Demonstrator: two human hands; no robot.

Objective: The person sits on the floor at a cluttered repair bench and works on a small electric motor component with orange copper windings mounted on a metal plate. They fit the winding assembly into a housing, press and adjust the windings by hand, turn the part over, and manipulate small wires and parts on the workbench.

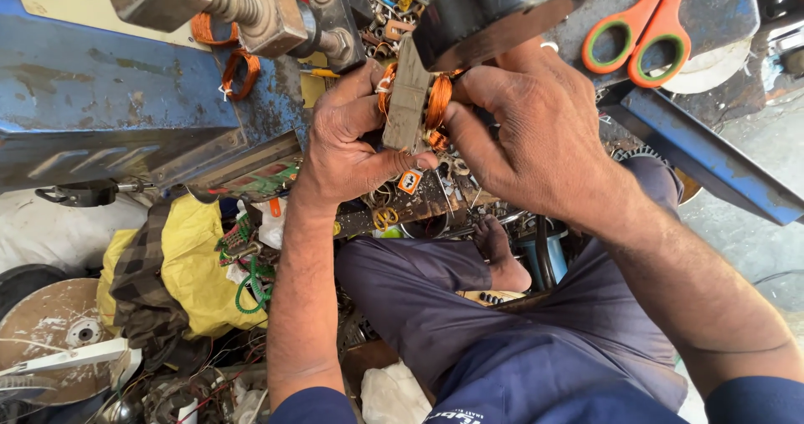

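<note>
Both hands, your left hand [352, 139] and right hand [536, 131], are gripping the copper-wound motor core [412, 97] above the cluttered worktop [100, 106], likely dressing its windings, needing careful, steady fingers.

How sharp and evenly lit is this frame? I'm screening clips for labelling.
Head view: daylight, even, with no harsh glare; left hand and right hand are sharp on the copper-wound core; the scissors are crisp; the black part near the lens is slightly soft; the wide lens bends the blue bench edges; clutter below the bench lies in shade.
</note>
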